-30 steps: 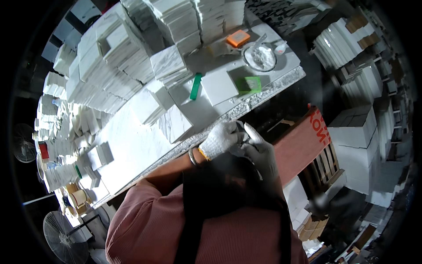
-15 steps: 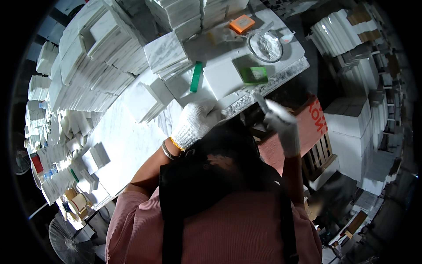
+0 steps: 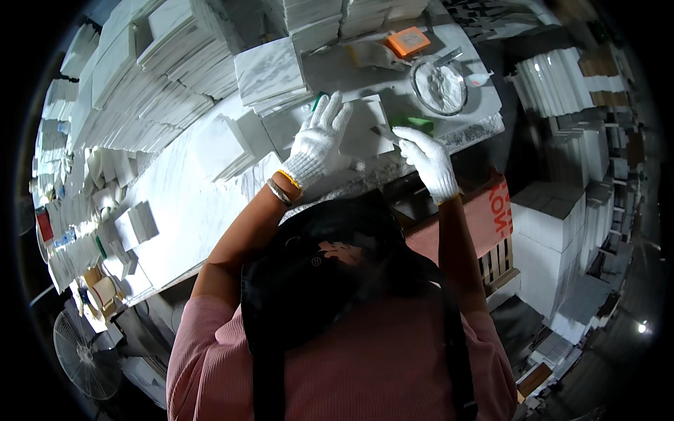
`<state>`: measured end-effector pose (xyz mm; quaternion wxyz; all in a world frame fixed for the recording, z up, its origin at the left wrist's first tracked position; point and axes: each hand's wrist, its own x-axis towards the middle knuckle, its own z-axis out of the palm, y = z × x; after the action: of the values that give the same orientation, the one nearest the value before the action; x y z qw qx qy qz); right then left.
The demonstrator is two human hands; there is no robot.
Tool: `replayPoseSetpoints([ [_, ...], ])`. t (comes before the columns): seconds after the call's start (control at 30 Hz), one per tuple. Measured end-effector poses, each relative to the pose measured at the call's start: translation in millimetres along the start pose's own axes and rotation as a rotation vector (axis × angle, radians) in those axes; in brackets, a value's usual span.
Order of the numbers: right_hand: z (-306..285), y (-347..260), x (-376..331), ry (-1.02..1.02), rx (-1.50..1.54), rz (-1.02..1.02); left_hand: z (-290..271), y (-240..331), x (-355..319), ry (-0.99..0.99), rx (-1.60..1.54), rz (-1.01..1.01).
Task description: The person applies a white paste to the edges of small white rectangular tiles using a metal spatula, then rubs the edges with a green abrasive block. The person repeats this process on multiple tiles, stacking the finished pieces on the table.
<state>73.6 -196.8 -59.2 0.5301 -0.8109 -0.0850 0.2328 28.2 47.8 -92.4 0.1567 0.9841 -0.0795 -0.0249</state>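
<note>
My left hand point(image 3: 319, 137), in a white knitted glove, lies with its fingers stretched out along the left side of a pale stone tile point(image 3: 365, 116). In my gloved right hand point(image 3: 427, 160) is a putty knife point(image 3: 385, 133), its blade over the tile's right front part. Partly behind my right hand sits a green block point(image 3: 421, 125). A second green piece point(image 3: 319, 100) shows just past my left fingertips, mostly covered by them. Farther right stands a round bowl point(image 3: 456, 107) of white powder or paste, with a flat-bladed tool point(image 3: 448, 56) leaning in it.
An orange box point(image 3: 408, 42) lies behind the bowl. Stacks of marble tiles point(image 3: 270, 70) rise at the back and left of the table. A pink board point(image 3: 463, 221) and white boxed stacks point(image 3: 547, 231) stand at right. A fan point(image 3: 88, 354) is at lower left.
My left hand has moved forward and its fingers have straightened beside the tile. My right hand has brought the putty knife forward and left, from off the table's edge to over the tile.
</note>
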Motion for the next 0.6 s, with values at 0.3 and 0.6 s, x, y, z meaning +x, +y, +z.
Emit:
replayPoseSetpoints([
  [0.3,-5.1,23.1,8.1,-0.063,-0.234,-0.284,9.3,-6.4,-0.8,0.087,-0.164,0.063],
  [0.6,-4.6,26.7,2.9,-0.032,-0.317,-0.346,8.9,-4.1,-3.6,0.087,-0.209,0.037],
])
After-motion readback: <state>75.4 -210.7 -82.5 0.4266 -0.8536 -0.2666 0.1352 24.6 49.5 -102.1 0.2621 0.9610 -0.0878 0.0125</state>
